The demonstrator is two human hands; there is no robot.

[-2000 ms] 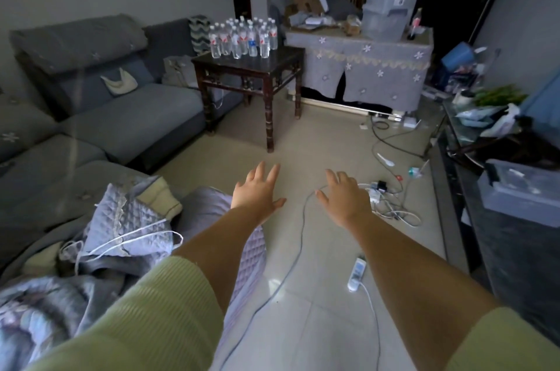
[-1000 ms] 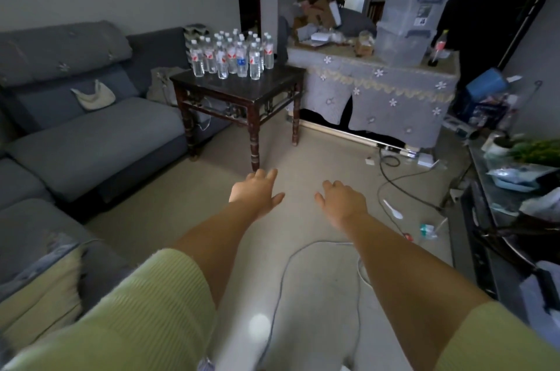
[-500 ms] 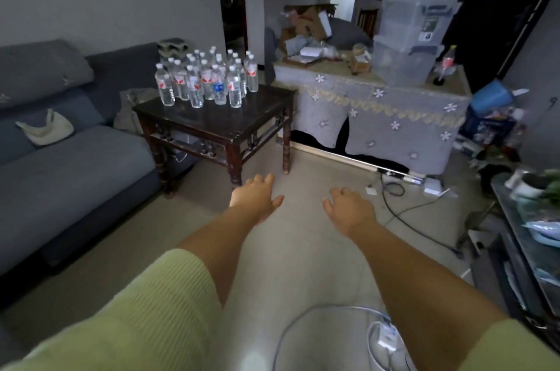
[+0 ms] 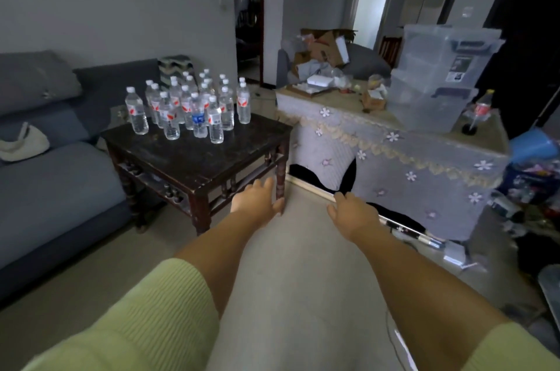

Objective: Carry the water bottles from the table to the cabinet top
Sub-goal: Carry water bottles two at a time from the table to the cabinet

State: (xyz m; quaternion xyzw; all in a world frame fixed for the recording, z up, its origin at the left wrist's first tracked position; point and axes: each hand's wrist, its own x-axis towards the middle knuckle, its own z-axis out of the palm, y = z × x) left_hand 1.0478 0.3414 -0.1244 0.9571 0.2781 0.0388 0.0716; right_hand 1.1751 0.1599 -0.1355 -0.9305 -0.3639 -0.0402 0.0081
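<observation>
Ahead of both hands the floor (image 4: 303, 249) is bare, a lane between the dark wooden table (image 4: 194, 158) left of the left hand (image 4: 257, 204) and the cloth-draped cabinet (image 4: 394, 158) beyond the right hand (image 4: 353, 213). The table's near half is bare; water bottles (image 4: 188, 107) crowd its far half. On the cabinet top, stacked plastic bins (image 4: 436, 82) and cardboard clutter (image 4: 324, 52) leave little bare cloth

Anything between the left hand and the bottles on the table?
Head view: only bare dark tabletop lies between the left hand and the water bottles; nothing stands in that stretch.
</observation>
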